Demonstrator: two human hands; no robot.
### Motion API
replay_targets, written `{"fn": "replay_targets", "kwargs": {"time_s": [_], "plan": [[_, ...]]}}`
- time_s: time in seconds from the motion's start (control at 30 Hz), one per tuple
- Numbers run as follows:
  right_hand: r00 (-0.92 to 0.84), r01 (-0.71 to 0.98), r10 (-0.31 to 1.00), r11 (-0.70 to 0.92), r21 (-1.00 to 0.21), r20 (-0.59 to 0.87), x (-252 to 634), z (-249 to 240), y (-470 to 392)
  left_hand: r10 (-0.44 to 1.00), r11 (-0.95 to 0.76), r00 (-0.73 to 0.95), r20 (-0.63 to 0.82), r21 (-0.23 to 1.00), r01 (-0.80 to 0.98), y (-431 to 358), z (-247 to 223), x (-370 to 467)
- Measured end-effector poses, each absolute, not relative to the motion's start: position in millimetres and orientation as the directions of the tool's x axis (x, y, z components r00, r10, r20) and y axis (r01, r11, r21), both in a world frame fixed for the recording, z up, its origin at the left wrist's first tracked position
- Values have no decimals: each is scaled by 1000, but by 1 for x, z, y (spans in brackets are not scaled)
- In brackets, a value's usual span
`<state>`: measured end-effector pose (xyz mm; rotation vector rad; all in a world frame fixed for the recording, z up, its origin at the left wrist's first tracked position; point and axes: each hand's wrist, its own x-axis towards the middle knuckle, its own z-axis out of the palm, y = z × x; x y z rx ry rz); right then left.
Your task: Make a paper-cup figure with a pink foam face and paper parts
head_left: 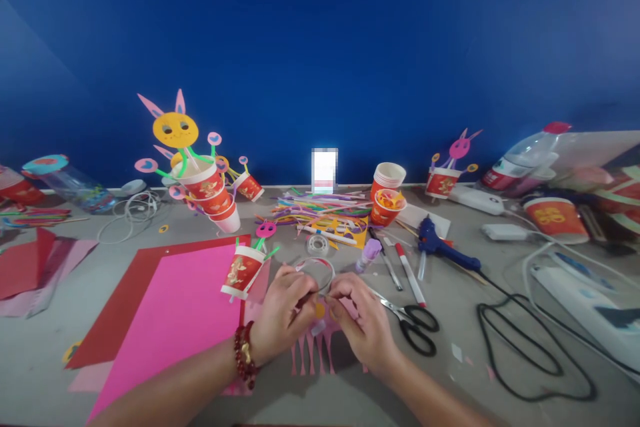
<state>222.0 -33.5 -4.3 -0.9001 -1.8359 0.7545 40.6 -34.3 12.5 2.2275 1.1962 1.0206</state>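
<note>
My left hand [286,307], with a beaded bracelet at the wrist, has its fingers pinched at the middle front of the table. Beside it my right hand [361,320] is pinched too, fingertips close to the left ones. What they hold between them is too small to make out. Just beyond the fingertips a pale ring [320,268] stands up. Under the hands lies pink paper with cut strips [313,352]. A red paper cup [243,271] with a pink face on it leans left of my left hand. Black-handled scissors [419,328] lie right of my right hand.
Pink sheets [170,327] cover the left front. A glue stick [369,255], markers [410,273], a tape roll [318,243] and coloured sticks [325,207] lie beyond the hands. A blue glue gun [445,245] trails a black cord at right. Stacked cups [205,187] stand back left.
</note>
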Motion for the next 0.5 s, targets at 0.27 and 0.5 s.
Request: {"fn": "replay_targets", "kwargs": {"time_s": [0.27, 0.5], "plan": [[-283, 250, 804, 589, -769, 524, 221, -7, -39, 932, -361, 191, 310, 847, 390, -35, 5, 44], [-229, 134, 950, 246, -960, 212, 229, -3, -25, 932, -361, 220, 287, 744, 562, -22, -6, 33]]}}
